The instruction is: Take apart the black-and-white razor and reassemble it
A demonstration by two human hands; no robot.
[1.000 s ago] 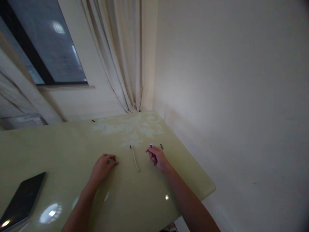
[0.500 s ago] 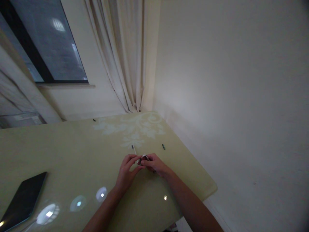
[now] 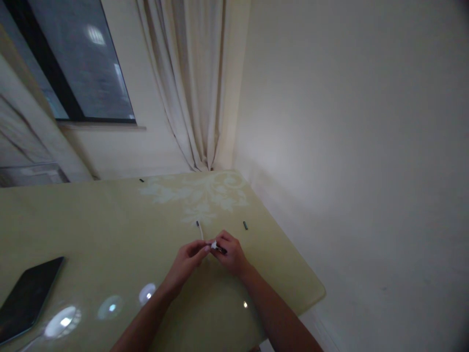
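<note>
Over the table (image 3: 120, 230), my left hand (image 3: 187, 263) is closed, its thumb and index finger pinched at one side of a small black-and-white object (image 3: 219, 248). My right hand (image 3: 233, 255) wraps its fingers round that same object, whose exact kind is too small to make out. A thin white strip with a dark tip (image 3: 200, 231), slightly bent like a short cable, reaches away from just beyond the left fingertips. Whether it is joined to the held object is hidden by the fingers. Past my right hand, a small dark stick-like piece (image 3: 245, 225) lies on the tabletop.
A dark flat tablet-like device (image 3: 31, 298) lies at the left. Another tiny dark piece (image 3: 141, 180) rests near the far edge. Behind the table hang a pale curtain (image 3: 194, 88) and a window (image 3: 88, 63); a bare wall (image 3: 348, 146) borders the right side.
The small object has turned in my hands, showing more of its white end. My left fingers have drawn closer together in a pinch. The view has shifted slightly.
</note>
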